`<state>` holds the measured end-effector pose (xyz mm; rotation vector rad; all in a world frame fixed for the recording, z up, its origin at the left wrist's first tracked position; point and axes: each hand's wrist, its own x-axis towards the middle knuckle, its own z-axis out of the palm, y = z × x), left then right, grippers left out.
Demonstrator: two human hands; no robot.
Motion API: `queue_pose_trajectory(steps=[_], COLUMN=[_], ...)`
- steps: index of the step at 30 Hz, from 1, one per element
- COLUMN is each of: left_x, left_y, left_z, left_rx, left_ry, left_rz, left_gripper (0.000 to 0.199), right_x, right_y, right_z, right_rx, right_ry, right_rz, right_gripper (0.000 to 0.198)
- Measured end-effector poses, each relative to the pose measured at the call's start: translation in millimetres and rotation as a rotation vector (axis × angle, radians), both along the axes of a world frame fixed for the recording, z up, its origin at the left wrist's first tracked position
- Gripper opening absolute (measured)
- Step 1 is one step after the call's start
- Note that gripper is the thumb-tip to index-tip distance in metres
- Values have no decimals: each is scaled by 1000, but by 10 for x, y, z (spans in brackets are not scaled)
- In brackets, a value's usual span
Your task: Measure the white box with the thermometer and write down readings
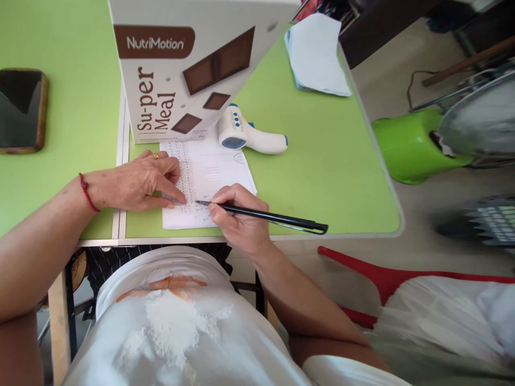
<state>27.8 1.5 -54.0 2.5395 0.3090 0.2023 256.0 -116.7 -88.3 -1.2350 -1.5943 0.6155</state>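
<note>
A sheet of paper [209, 177] covered in dense small handwriting lies near the table's front edge. My left hand [147, 179] rests on its left part, index finger and thumb stretched out, the other fingers bent; it holds nothing. In my right hand [243, 214] is a black pen [285, 219], gripped near its point, with the tip at the written lines just right of my left index fingertip. Behind the paper stands a white NutriMotion box [156, 69]. To the box's right, a white and blue infrared thermometer [257, 139] lies at the paper's top edge.
A phone [22, 110] lies at the left of the green table [322, 171]. Folded white paper [317, 53] sits by the far right edge. Beyond that edge are a bright green bin [414, 147] and a red chair [386, 276] with white plastic on it.
</note>
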Motion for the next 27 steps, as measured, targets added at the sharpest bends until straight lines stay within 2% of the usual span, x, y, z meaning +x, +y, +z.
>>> queue_pose_trajectory(steps=[12, 19, 27], left_x=[4, 4, 5], left_y=[2, 5, 3], left_z=[18, 19, 22], left_rx=[-15, -17, -12], left_ry=[5, 10, 21], left_rz=[3, 10, 8], left_gripper=[24, 23, 25], right_x=[5, 6, -2], right_y=[2, -2, 2], right_z=[-3, -2, 10], right_rx=[-13, -37, 2], right_ry=[-3, -18, -16], right_rz=[30, -62, -15], right_gripper=[14, 12, 14])
